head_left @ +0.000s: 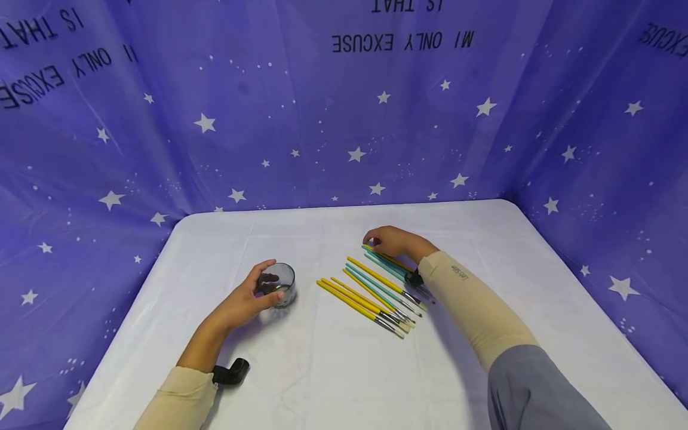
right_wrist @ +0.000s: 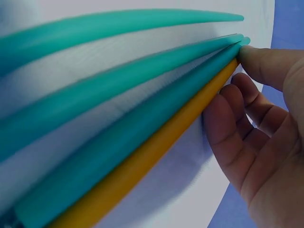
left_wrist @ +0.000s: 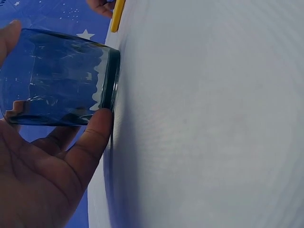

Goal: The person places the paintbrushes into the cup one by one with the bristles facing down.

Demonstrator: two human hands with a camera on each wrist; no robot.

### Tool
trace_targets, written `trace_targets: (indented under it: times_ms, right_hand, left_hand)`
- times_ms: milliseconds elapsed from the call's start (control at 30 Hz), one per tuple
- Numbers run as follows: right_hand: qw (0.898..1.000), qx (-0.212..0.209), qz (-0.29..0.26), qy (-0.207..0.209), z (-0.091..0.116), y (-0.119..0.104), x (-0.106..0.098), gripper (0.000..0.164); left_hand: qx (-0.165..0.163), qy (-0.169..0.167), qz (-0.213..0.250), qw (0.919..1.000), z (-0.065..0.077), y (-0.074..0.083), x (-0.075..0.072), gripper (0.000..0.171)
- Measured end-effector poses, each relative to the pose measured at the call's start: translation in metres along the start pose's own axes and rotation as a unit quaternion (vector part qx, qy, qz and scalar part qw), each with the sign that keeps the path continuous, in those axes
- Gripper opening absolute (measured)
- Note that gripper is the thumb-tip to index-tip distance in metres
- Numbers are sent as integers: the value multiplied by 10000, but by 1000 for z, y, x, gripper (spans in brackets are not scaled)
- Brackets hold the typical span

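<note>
A smoky clear drinking glass stands upright on the table. My left hand grips it from the left, with thumb and fingers round its sides; in the left wrist view the glass has its base at the white tablecloth. Farther right, my right hand is at the handle ends of the rearmost paintbrushes. The right wrist view shows thumb and fingers pinching a yellow paintbrush near its handle tip. A teal paintbrush lies right alongside it, and two more teal handles lie beyond.
Several yellow and teal paintbrushes lie side by side at a slant between the hands, bristles toward the near right. A white cloth covers the table. Purple star-printed curtains enclose its back and sides.
</note>
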State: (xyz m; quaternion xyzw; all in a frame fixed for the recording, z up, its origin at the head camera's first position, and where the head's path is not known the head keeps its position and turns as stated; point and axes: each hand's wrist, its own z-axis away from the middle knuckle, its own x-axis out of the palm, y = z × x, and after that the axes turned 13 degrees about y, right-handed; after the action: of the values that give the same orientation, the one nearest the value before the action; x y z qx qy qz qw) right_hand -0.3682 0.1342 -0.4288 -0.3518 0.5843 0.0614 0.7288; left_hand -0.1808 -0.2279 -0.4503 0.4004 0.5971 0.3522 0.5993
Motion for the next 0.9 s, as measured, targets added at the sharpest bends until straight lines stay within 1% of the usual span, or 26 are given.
trace_targets:
  times_ms: [100, 200, 300, 667, 900]
  right_hand:
    - [10000, -2, -57, 31, 0, -1, -2, 31]
    - [9999, -58, -118, 12, 0, -2, -4, 30]
    - [9999, -97, -104, 26, 0, -2, -3, 28]
    - [9999, 52, -151, 66, -2, 0, -2, 25]
    - [9997, 139, -206, 85, -3, 3, -3, 21]
  left_hand:
    - [24, 4, 45, 10000, -1, 2, 0, 83]
    - [87, -23, 61, 9999, 0, 2, -1, 82]
    - [82, -38, 105, 9999, 0, 1, -1, 82]
    - [80, -30, 75, 9999, 1, 0, -1, 82]
    - [8, -8, 88, 10000, 0, 0, 1, 81]
